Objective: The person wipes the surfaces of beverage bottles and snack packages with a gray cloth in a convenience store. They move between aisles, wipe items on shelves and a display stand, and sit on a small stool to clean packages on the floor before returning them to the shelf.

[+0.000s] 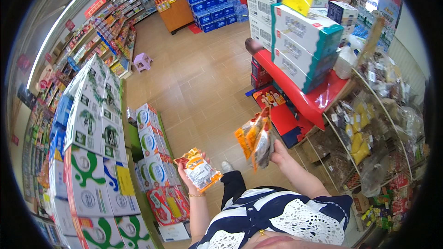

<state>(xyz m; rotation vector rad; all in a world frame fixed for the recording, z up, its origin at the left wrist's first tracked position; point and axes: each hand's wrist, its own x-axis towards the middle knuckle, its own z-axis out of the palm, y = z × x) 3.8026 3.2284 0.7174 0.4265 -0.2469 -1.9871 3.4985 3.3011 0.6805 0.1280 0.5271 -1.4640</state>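
Observation:
My left hand (188, 176) is closed around an orange and white plastic snack packet (201, 171), held flat with its printed side up. To the right, my right hand (278, 153) grips several orange and silver plastic packets (258, 140) by one side, bunched together and upright. The two hands are apart, both in front of my body over the tiled floor. Most fingers of each hand are hidden behind the packets.
Stacked drink cartons (93, 121) line the left side. On the right, white and teal boxes (297, 48) stand on a red-covered table (282, 76), beside a wire rack with bagged goods (360, 141). A purple stool (142, 62) and blue bottle packs (211, 10) stand farther off.

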